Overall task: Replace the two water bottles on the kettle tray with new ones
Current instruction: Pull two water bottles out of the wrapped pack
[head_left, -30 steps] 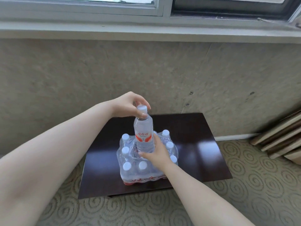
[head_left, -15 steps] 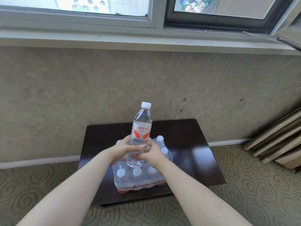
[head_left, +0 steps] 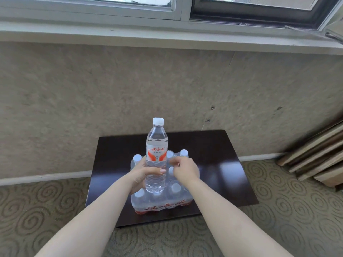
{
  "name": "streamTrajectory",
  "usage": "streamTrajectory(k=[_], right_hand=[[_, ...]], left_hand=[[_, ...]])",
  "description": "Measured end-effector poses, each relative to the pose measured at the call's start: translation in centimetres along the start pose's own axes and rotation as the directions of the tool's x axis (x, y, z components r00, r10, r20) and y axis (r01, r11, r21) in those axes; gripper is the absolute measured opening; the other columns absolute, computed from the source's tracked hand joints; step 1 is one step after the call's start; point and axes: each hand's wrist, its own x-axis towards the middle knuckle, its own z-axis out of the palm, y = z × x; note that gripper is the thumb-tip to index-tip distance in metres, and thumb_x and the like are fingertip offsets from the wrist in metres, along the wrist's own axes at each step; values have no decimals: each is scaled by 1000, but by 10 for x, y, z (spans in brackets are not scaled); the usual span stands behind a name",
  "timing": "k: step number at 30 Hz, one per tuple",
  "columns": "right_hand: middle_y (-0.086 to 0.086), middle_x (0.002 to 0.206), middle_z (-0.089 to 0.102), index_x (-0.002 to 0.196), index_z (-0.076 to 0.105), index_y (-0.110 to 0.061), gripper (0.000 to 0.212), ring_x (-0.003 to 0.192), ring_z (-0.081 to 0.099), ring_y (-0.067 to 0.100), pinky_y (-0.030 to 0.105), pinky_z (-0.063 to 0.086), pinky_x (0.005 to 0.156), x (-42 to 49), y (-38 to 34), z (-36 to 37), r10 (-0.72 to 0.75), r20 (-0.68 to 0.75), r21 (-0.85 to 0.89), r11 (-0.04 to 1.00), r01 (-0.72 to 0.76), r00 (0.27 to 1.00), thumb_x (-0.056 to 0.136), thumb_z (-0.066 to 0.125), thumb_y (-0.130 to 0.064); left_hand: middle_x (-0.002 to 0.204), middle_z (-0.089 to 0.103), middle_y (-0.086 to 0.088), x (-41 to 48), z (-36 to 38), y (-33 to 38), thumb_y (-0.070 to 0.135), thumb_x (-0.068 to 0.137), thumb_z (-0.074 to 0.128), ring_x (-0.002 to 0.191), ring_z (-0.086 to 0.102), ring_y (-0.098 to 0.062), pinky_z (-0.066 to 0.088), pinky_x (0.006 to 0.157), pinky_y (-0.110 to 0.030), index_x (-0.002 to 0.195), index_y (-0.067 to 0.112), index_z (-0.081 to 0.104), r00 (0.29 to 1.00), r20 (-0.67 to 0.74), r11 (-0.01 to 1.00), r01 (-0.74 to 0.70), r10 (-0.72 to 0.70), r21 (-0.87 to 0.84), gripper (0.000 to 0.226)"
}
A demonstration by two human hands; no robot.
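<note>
Head view: the left hand (head_left: 142, 175) wraps an upright water bottle (head_left: 156, 156) above the shrink-wrapped pack (head_left: 163, 203) on the dark table (head_left: 222, 164). The right hand (head_left: 185, 170), fingers loosely curled, hovers beside it, possibly touching the wrap.

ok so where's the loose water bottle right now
In the head view the water bottle stands upright at centre, held in the left hand just above the shrink-wrapped pack of bottles on the dark table; the right hand is beside it.
</note>
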Motion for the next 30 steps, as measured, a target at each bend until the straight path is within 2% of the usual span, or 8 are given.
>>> streamTrajectory(k=[2,5,8,12,15,21,26,30], right_hand=[[-5,132,58,122,61,-37,44,117,57,24,31,43,82,7,12,4,-13,32,-249,968,21,999,87,45,-17],[-2,145,44,135,50,-32,49,131,47,25,38,46,90,15,21,12,-9,182,-446,890,91,983,90,49,-14],[-1,149,40,145,41,-31,56,134,45,24,38,47,92,22,22,19,-39,217,-541,827,154,975,93,49,-11],[5,148,39,135,48,-17,40,129,48,27,38,46,98,29,25,20,-47,212,-590,790,166,976,96,49,-13],[7,146,40,131,49,-12,35,127,50,28,40,45,92,28,28,13,-148,239,-635,724,270,960,96,49,-7],[3,136,42,132,44,-13,45,112,56,32,38,41,75,16,23,-18,-325,174,-477,798,368,930,97,51,-40],[0,113,46,114,53,-12,36,94,52,21,32,39,75,17,3,-58,-455,144,-341,811,475,879,95,54,-42],[-2,104,53,109,53,-11,30,88,53,17,37,45,81,21,-26,-78,-446,87,-85,888,452,891,97,55,-38]], left_hand=[[114,74,-8,2,0,-3,13,68,79,116,65,-32,50,100,-54,122,27,61,1000,0,1000,0,0,2,58],[112,74,-6,4,-1,-5,12,67,80,117,65,-30,47,105,-54,119,28,62,1000,11,1000,0,0,-6,57],[117,72,-10,7,-3,-8,15,65,81,120,62,-32,42,108,-58,123,25,61,1000,5,1000,5,-5,-20,62],[125,68,-10,10,-9,-12,19,64,81,123,59,-33,38,109,-62,127,27,57,998,-39,996,48,-51,-80,68],[122,71,-9,9,-12,-13,23,60,83,120,61,-32,40,106,-64,123,30,60,996,-41,990,67,-73,-125,68],[125,69,-12,6,-13,-14,19,64,81,121,61,-36,41,103,-66,129,27,56,995,-52,981,70,-80,-182,70],[126,68,-12,6,-10,-14,20,58,84,121,59,-36,39,105,-67,128,29,55,995,-47,979,81,-92,-187,76],[128,67,-12,5,-11,-14,22,54,87,124,57,-37,34,108,-68,129,31,53,994,-32,979,95,-103,-181,83]])
